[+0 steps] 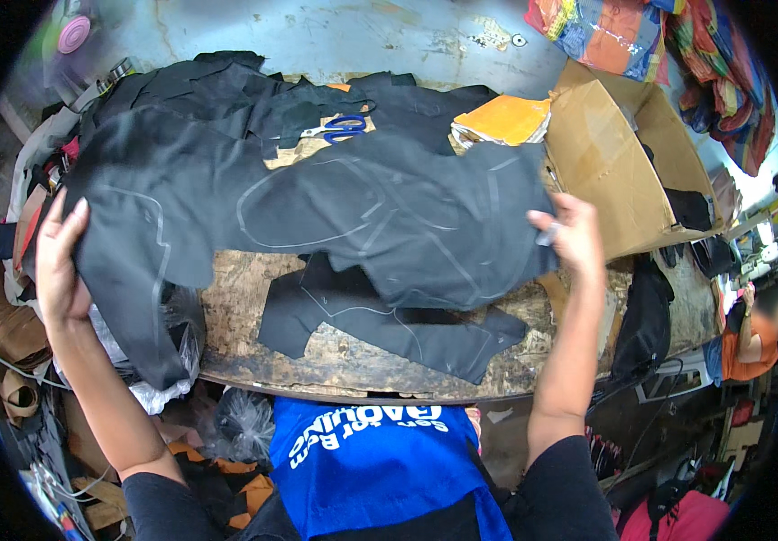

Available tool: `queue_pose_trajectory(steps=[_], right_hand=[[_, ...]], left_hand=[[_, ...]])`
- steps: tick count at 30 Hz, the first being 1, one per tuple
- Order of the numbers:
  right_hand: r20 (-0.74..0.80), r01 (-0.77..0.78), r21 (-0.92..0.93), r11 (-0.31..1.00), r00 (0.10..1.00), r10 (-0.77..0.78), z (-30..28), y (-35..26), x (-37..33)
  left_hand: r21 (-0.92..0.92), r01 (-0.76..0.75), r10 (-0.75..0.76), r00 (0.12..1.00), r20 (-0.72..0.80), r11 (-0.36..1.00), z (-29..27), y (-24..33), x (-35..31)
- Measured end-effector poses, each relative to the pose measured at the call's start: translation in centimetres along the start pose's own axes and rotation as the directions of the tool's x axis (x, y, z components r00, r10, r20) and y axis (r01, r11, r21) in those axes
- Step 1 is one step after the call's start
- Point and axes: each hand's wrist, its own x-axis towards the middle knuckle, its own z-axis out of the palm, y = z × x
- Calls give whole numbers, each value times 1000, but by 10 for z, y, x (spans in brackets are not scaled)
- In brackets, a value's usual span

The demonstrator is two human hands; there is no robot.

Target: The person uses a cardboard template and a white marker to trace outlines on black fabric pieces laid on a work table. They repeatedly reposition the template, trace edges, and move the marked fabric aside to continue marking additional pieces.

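Observation:
A large sheet of black leather-like material (317, 203), marked with pale outlines of rounded and angular shapes, is stretched between my two hands above the wooden table. My left hand (64, 261) grips its left edge, thumb on top and the other fingers hidden beneath. At the right edge my right hand (576, 236) pinches the sheet; a small whitish thing by its thumb is too small to name. Below, a smaller black cut piece (389, 320) with similar pale lines lies on the tabletop. Blue-handled scissors (339, 131) rest just beyond the sheet.
Black material (190, 90) is heaped along the table's far side. An orange-topped stack (501, 120) sits beside an open cardboard box (601, 162) at right. The worn table (244, 352) has a curved near edge. A person in orange (754, 338) is far right.

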Motion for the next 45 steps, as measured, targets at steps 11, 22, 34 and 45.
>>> queue_pose_trajectory(steps=[11, 22, 34, 45], right_hand=[[-356, -353, -800, 485, 930, 90, -71, 26, -105], [477, 318, -196, 928, 857, -193, 157, -72, -96], [465, 307, -124, 943, 858, -219, 182, -32, -92], [159, -31, 436, 899, 986, -44, 189, 7, -82]], left_hand=[[131, 513, -513, 858, -31, 849, 67, -182, -103], [524, 375, -401, 914, -69, 765, 74, -165, -134], [662, -453, 36, 839, 542, 597, 145, -157, -146], [748, -464, -192, 774, 603, 475, 157, -185, -129]])
